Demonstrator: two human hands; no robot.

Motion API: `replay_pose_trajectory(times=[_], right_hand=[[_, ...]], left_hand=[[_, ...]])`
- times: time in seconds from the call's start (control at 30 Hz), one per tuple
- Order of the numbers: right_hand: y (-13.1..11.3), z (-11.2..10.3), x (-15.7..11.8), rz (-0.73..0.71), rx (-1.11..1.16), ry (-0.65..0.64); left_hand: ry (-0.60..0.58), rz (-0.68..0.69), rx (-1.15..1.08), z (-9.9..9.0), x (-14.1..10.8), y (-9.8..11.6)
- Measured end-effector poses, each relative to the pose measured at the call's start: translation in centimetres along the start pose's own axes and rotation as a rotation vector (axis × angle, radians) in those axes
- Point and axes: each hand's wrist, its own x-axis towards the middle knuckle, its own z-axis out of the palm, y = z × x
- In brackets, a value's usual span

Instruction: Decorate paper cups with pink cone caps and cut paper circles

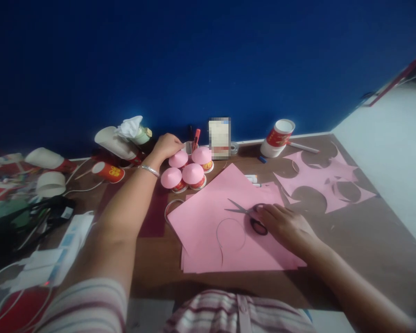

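Observation:
My left hand (167, 146) reaches to the back of several small red cups topped with pink paper cones. Its fingers are bent together just above the rear left cone (178, 159); what they hold, if anything, is hidden. My right hand (287, 226) has its fingers at the black handles of the scissors (258, 225). The blades are parted and point left over a stack of pink paper (203, 231). A thin curled paper strip (222, 249) lies on the top sheet, left of the scissors.
Pink paper with round cut-outs (315, 178) lies on the right, near a white marker (303, 147) and stacked paper cups (277, 138). Tipped cups (108, 171), cables and a power strip (67, 247) crowd the left. A blue wall (208, 60) rises behind the table.

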Motion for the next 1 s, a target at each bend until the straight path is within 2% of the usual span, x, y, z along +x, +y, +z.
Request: replay_pose_trajectory(times=[0.33,0.5,0.63,0.77,1.0], right_hand=[[0.1,0.0,0.0,-0.007,0.000,-0.018],[0.2,0.2,-0.2,-0.012,-0.021,-0.022],[0.1,0.4,-0.2,0.010,-0.026,-0.014],[0.1,0.4,-0.2,0.002,-0.040,-0.022],[0.1,0.4,-0.4,0.008,-0.009,-0.003]], left_hand=[[0.073,-0.030,-0.107,0.6,0.5,-1.1],[0.156,-0.045,-0.183,0.1,0.2,-0.9],[0.215,-0.053,-0.265,-1.1,0.2,-0.7],[0.279,-0.044,-0.258,-2.9,0.0,-0.1],[0.313,-0.067,-0.236,-6.6,-0.7,2.2]])
